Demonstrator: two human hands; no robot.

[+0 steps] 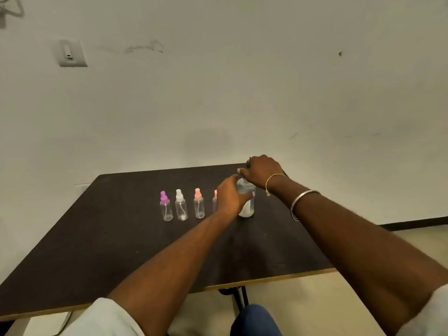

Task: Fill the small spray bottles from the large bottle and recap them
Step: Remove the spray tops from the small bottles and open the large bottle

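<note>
A large clear bottle [247, 204] stands upright on the dark table [121, 238]. My left hand [230, 197] wraps round its body from the left. My right hand [261, 172] sits over its top with fingers curled round the cap, which is hidden. To the left stand small clear spray bottles in a row: one with a purple cap [166, 207], one with a white cap [181, 206], one with a pink cap [199, 204]. Another small bottle [214, 202] is mostly hidden behind my left hand. All visible small bottles have their caps on.
The table meets a pale wall at the back. Its front edge [266, 280] runs close to my body, with a table leg [242, 297] and my knee [254, 321] below. A wall switch plate [72, 53] is at the upper left.
</note>
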